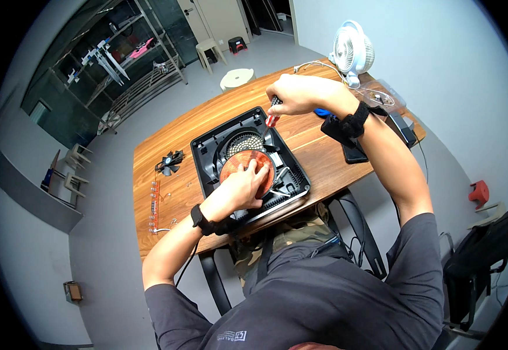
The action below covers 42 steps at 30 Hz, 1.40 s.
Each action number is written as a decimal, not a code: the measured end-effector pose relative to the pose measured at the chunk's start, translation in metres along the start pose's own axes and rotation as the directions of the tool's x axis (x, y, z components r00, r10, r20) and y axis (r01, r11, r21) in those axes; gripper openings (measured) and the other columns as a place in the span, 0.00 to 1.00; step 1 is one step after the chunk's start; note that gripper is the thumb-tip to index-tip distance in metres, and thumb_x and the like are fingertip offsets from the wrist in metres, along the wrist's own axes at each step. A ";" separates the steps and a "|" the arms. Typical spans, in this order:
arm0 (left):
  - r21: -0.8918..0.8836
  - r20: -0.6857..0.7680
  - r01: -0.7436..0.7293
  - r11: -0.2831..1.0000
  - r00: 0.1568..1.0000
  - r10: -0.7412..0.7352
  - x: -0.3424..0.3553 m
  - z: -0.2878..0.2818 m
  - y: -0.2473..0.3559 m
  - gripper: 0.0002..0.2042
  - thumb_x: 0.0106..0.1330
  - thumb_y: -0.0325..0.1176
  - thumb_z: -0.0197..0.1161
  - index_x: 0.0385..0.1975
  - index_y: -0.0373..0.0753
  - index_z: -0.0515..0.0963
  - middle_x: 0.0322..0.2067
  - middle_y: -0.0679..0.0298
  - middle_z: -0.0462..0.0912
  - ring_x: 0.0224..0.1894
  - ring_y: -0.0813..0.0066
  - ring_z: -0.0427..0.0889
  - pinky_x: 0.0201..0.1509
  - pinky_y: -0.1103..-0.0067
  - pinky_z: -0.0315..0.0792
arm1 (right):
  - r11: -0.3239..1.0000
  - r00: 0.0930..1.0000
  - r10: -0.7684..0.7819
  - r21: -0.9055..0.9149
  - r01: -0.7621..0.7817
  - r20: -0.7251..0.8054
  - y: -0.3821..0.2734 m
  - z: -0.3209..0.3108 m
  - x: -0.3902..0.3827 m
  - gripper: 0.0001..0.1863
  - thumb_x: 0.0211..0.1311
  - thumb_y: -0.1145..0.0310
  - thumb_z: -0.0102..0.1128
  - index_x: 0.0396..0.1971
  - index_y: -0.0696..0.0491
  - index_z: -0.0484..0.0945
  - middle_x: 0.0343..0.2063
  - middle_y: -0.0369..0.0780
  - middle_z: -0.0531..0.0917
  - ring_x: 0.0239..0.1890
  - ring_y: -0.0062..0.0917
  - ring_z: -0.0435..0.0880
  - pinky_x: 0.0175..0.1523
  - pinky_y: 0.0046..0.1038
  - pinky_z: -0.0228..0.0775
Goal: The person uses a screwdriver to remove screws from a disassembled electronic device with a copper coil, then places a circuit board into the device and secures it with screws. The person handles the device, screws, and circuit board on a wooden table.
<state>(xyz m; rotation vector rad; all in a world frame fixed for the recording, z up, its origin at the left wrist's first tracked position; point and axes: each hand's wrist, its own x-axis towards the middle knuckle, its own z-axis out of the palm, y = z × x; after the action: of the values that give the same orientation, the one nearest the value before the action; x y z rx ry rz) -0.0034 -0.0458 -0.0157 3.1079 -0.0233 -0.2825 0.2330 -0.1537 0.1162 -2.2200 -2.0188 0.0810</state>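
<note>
On the table lies the opened black housing of what looks like an induction cooker, its inner parts exposed. My left hand rests on a round copper coil inside it, fingers spread over the windings. A round grille shows just beyond the coil. Above the housing's far right side, my right hand is closed around a screwdriver with a red, white and black handle. Its shaft points down into the housing; where the tip touches is too small to make out. White wires run beside the coil.
Left of the housing lie a small black fan and an orange strip organiser with small parts. A white desk fan stands at the far right corner, near a clear tray. A black flat device lies under my right forearm.
</note>
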 end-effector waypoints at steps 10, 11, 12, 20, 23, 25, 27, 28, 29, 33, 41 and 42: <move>-0.094 -0.020 -0.030 0.995 0.999 0.029 -0.001 -0.025 -0.021 0.36 0.57 0.50 0.73 0.64 0.42 0.70 0.59 0.49 0.74 0.53 0.48 0.82 0.56 0.60 0.78 | 0.995 0.995 -0.021 0.091 0.029 -0.096 -0.005 0.007 -0.014 0.24 0.66 0.51 0.63 0.41 0.60 0.83 0.31 0.53 0.86 0.37 0.47 0.86 0.45 0.41 0.78; -0.102 -0.028 -0.005 0.995 1.000 0.002 -0.001 -0.029 -0.027 0.33 0.59 0.51 0.72 0.62 0.44 0.72 0.58 0.50 0.76 0.52 0.49 0.83 0.55 0.60 0.78 | 0.993 0.991 -0.039 0.109 0.053 -0.129 -0.001 0.012 -0.013 0.23 0.66 0.51 0.63 0.41 0.60 0.83 0.31 0.53 0.86 0.37 0.47 0.86 0.45 0.41 0.77; -0.080 -0.010 0.078 0.994 0.997 -0.079 0.004 -0.039 -0.026 0.28 0.62 0.50 0.69 0.59 0.45 0.75 0.55 0.53 0.79 0.53 0.50 0.82 0.54 0.61 0.79 | 0.992 0.985 -0.049 0.108 0.067 -0.165 0.007 0.021 -0.014 0.23 0.66 0.51 0.63 0.40 0.60 0.82 0.30 0.52 0.86 0.36 0.47 0.86 0.44 0.41 0.77; -0.339 -0.310 -0.167 0.926 0.949 0.057 0.036 -0.061 -0.050 0.22 0.70 0.35 0.61 0.61 0.30 0.72 0.50 0.44 0.83 0.52 0.54 0.84 0.59 0.67 0.76 | 0.964 0.884 0.023 0.244 0.104 -0.467 0.003 0.056 -0.007 0.24 0.63 0.53 0.64 0.39 0.64 0.82 0.31 0.57 0.85 0.38 0.50 0.86 0.45 0.42 0.78; -0.454 -0.236 -0.093 0.886 0.971 -0.019 0.045 -0.076 -0.049 0.22 0.71 0.35 0.60 0.60 0.29 0.71 0.53 0.43 0.80 0.54 0.54 0.83 0.59 0.65 0.76 | 0.892 0.886 0.168 0.448 0.049 -0.431 -0.009 0.061 -0.008 0.23 0.64 0.54 0.65 0.38 0.65 0.83 0.30 0.55 0.86 0.36 0.47 0.87 0.42 0.37 0.79; -0.408 -0.302 -0.120 0.905 0.953 -0.010 0.049 -0.071 -0.050 0.21 0.71 0.35 0.60 0.58 0.29 0.73 0.52 0.43 0.80 0.54 0.51 0.82 0.60 0.64 0.74 | 0.858 0.846 0.247 0.513 0.035 -0.472 -0.010 0.076 -0.010 0.23 0.65 0.55 0.65 0.38 0.65 0.82 0.28 0.55 0.86 0.33 0.44 0.88 0.39 0.36 0.79; -0.367 -0.301 -0.126 0.922 0.954 0.010 0.052 -0.069 -0.050 0.20 0.71 0.35 0.60 0.57 0.29 0.73 0.52 0.42 0.80 0.55 0.49 0.81 0.61 0.64 0.73 | 0.775 0.848 0.350 0.631 -0.024 -0.399 -0.011 0.092 -0.014 0.23 0.65 0.54 0.65 0.38 0.64 0.82 0.24 0.51 0.86 0.25 0.34 0.88 0.32 0.33 0.78; -0.393 -0.303 -0.113 0.912 0.953 -0.013 0.053 -0.068 -0.045 0.20 0.68 0.33 0.60 0.56 0.28 0.74 0.52 0.42 0.80 0.56 0.47 0.79 0.62 0.63 0.72 | 0.723 0.863 0.389 0.688 -0.069 -0.322 -0.017 0.094 -0.020 0.23 0.65 0.54 0.65 0.38 0.64 0.82 0.22 0.48 0.85 0.22 0.30 0.86 0.30 0.32 0.78; -0.374 -0.356 -0.186 0.909 0.933 0.044 0.058 -0.065 -0.046 0.20 0.67 0.33 0.60 0.56 0.28 0.75 0.51 0.42 0.80 0.56 0.46 0.79 0.62 0.63 0.72 | 0.665 0.874 0.423 0.737 -0.119 -0.240 -0.021 0.095 -0.025 0.23 0.65 0.54 0.65 0.38 0.63 0.81 0.21 0.45 0.85 0.20 0.25 0.85 0.28 0.30 0.77; -0.372 -0.387 -0.270 0.888 0.915 0.117 0.077 -0.040 -0.053 0.21 0.65 0.30 0.59 0.56 0.28 0.75 0.51 0.42 0.81 0.55 0.44 0.79 0.62 0.62 0.72 | 0.680 0.864 0.430 0.723 -0.119 -0.262 -0.005 0.128 -0.025 0.21 0.65 0.54 0.65 0.37 0.62 0.82 0.20 0.39 0.84 0.22 0.19 0.83 0.29 0.25 0.73; -0.383 -0.277 -0.089 0.920 0.961 -0.022 0.051 -0.016 -0.080 0.20 0.64 0.34 0.60 0.53 0.30 0.79 0.47 0.43 0.84 0.51 0.47 0.83 0.58 0.63 0.76 | 0.745 0.793 0.554 0.578 -0.334 -0.256 0.047 0.159 -0.043 0.22 0.64 0.53 0.61 0.34 0.61 0.80 0.21 0.45 0.84 0.27 0.31 0.87 0.36 0.32 0.76; -0.399 -0.251 -0.060 0.915 0.967 -0.046 0.042 -0.015 -0.086 0.19 0.64 0.35 0.60 0.51 0.30 0.81 0.45 0.43 0.84 0.50 0.48 0.83 0.57 0.63 0.76 | 0.732 0.794 0.565 0.580 -0.358 -0.223 0.048 0.163 -0.044 0.22 0.63 0.53 0.60 0.33 0.62 0.79 0.21 0.49 0.84 0.29 0.37 0.87 0.37 0.36 0.76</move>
<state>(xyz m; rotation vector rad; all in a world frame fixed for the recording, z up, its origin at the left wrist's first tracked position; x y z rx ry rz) 0.0421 0.0399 -0.0110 2.7029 0.0249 0.1066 0.2541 -0.1909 -0.0538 -2.1116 -1.0255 0.1901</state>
